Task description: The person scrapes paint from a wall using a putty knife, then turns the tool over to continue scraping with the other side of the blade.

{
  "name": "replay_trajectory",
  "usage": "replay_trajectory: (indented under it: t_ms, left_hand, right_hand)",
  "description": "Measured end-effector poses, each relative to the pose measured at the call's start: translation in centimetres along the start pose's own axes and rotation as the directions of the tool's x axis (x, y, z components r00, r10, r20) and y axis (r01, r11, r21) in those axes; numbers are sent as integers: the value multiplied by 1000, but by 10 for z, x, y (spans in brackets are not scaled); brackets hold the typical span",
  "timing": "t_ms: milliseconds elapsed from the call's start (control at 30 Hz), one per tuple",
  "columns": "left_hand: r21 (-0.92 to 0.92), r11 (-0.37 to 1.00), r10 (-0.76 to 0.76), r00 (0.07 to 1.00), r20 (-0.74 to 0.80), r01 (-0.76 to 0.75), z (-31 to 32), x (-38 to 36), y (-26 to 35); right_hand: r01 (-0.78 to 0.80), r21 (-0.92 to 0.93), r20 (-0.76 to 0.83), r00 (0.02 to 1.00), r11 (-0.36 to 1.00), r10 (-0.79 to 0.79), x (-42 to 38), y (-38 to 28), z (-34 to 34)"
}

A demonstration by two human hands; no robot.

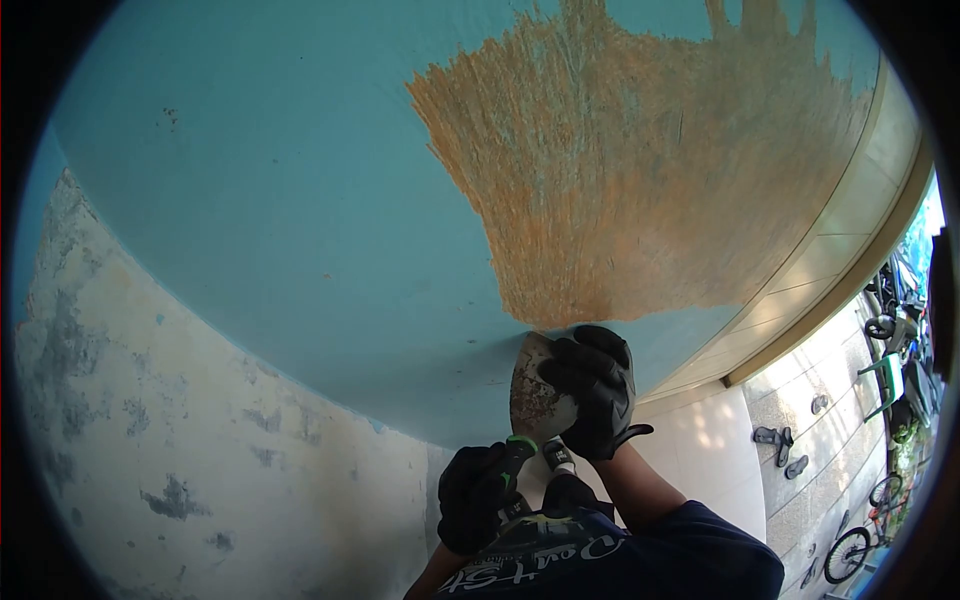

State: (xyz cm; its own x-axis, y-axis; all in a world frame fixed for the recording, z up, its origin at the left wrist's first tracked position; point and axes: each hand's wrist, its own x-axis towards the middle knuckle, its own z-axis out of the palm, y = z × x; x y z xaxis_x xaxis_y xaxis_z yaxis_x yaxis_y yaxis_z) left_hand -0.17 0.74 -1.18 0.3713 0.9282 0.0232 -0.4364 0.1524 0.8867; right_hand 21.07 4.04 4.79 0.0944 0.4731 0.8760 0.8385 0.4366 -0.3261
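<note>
A wide scraper [532,392] with a stained metal blade and a black and green handle is in front of my body, below the blue wall [300,220]. My left hand [472,495], in a black glove, is wrapped round the handle. Fingers of my right hand [592,385], also gloved in black, lie bent against the blade's right side. The upper blade corner is near the lower edge of a bare brownish patch [640,190], where the blue paint is off. Whether the blade touches the wall cannot be made out.
Whitish, grey-stained wall [230,450] is at the lower left. A beige tiled ledge [780,310] curves along the right. Beyond it are sandals [775,438], a green chair [885,385], a bicycle [848,555] and motorbikes. My shoes [558,455] show below the scraper.
</note>
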Motion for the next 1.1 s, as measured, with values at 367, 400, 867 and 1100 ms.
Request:
replay_trajectory:
  t_ms: [367, 400, 867, 1100]
  left_hand:
    - [104, 935, 330, 940, 89, -338, 15, 40, 30]
    - [103, 932, 338, 936, 93, -347, 15, 35, 28]
    - [71, 993, 91, 995, 31, -93, -1, 2, -8]
    - [13, 1000, 4, 998, -60, -3, 4, 4, -7]
  right_hand:
    - [55, 1, -197, 979, 998, -54, 42, -10, -1]
    - [73, 10, -202, 977, 997, -69, 45, -9, -5]
    - [8, -12, -29, 1000, 1000, -8, -4, 3, 1]
    - [0, -19, -9, 1000, 1000, 0, 3, 1, 1]
